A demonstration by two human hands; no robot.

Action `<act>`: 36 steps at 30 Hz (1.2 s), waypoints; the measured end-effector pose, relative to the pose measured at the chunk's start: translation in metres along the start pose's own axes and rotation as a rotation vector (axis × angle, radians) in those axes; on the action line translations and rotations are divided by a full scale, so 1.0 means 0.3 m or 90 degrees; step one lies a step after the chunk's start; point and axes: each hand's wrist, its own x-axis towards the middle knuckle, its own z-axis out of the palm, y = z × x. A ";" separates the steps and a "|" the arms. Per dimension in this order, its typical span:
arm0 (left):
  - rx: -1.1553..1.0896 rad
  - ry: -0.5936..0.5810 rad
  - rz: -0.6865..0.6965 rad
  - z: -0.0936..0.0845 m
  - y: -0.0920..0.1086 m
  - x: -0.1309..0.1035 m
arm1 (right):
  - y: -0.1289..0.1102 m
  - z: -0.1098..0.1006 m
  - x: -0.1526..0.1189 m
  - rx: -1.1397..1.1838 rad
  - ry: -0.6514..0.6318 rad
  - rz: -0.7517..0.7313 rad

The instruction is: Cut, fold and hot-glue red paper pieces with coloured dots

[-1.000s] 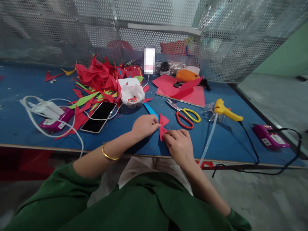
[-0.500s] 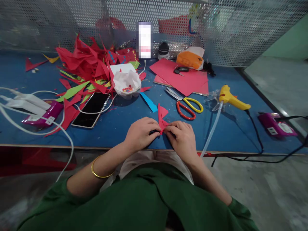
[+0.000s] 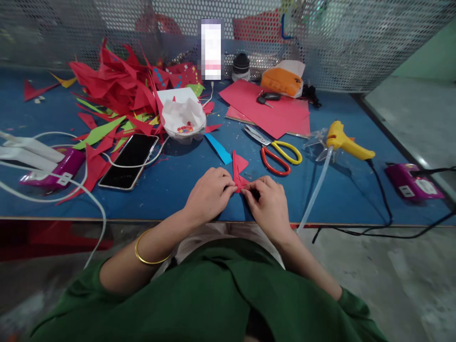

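Left hand (image 3: 209, 195) has come level with right hand (image 3: 270, 203), fingers (image 3: 229, 191) of both pinching red paper (image 3: 240, 164)

The light around you is dim, cool and fairly even. Shadows fall to the near side of the white bowl (image 3: 196, 133) and the yellow glue gun (image 3: 351, 145), so light seems to come from above and farther off. Your left hand (image 3: 208, 197) and right hand (image 3: 269, 206) look reasonably crisp and darken the blue table (image 3: 142, 202) just beneath. At far centre, the phone screen (image 3: 211, 52) glares white, broken into coarse blocks. Your green shirt (image 3: 178, 297) loses detail in darkness. Wide-lens stretching skews the far mesh panel (image 3: 342, 47), soft toward left and right.
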 end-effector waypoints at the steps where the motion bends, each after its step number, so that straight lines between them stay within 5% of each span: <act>1: 0.004 0.001 -0.001 0.001 0.001 0.000 | 0.000 0.000 0.001 0.001 0.002 0.002; 12: 0.099 0.106 0.024 0.027 0.000 -0.013 | -0.002 -0.007 0.007 -0.021 -0.032 0.015; 21: 0.310 0.117 0.268 0.010 0.021 -0.080 | 0.003 -0.002 0.013 0.002 -0.025 0.010; 26: 0.343 0.064 0.269 0.001 0.015 -0.110 | 0.005 -0.015 -0.023 0.067 0.133 0.001; 28: 0.343 0.056 0.272 0.000 0.012 -0.114 | 0.002 -0.026 -0.047 0.064 0.179 -0.040; 33: 0.352 0.064 0.290 0.005 0.009 -0.120 | -0.003 -0.025 -0.086 -0.035 0.087 -0.222; 36: 0.356 0.067 0.293 0.008 0.006 -0.124 | -0.005 -0.005 -0.097 -0.085 0.068 -0.252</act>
